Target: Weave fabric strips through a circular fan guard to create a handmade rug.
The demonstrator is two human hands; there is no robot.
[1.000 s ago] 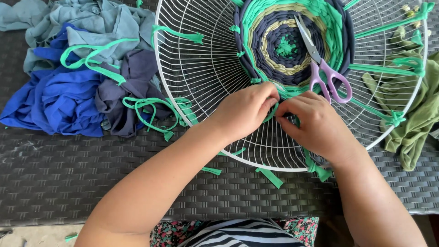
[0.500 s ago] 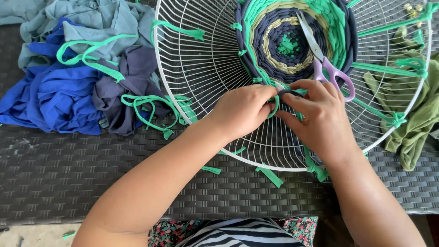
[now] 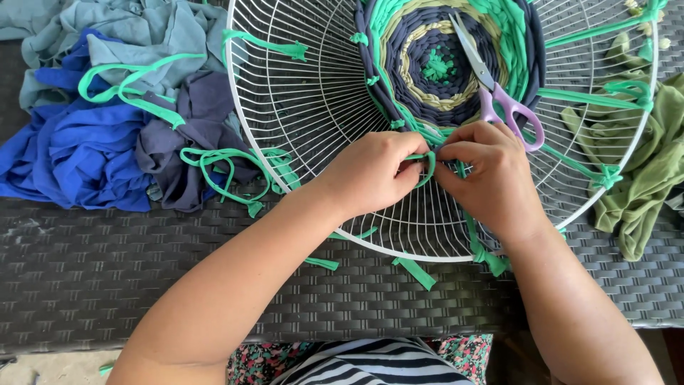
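Observation:
A round white wire frame (image 3: 299,107) lies on a dark woven table (image 3: 107,271). At its middle sits a woven disc (image 3: 434,64) of navy, olive and green fabric strips. My left hand (image 3: 374,171) and my right hand (image 3: 491,175) meet at the disc's near edge, both pinching a green fabric strip (image 3: 426,165) that loops between the fingers. Purple-handled scissors (image 3: 499,93) rest on the weaving just beyond my right hand.
A heap of blue, navy and grey-blue cloth (image 3: 92,135) with loose green strips (image 3: 221,167) lies to the left. Olive cloth (image 3: 648,157) lies to the right. Green strips (image 3: 598,96) stretch across the frame, and short green scraps (image 3: 413,271) lie by its near rim.
Both hands have shifted slightly up toward the woven disc's edge, and the green strip now shows as a loop between the fingers.

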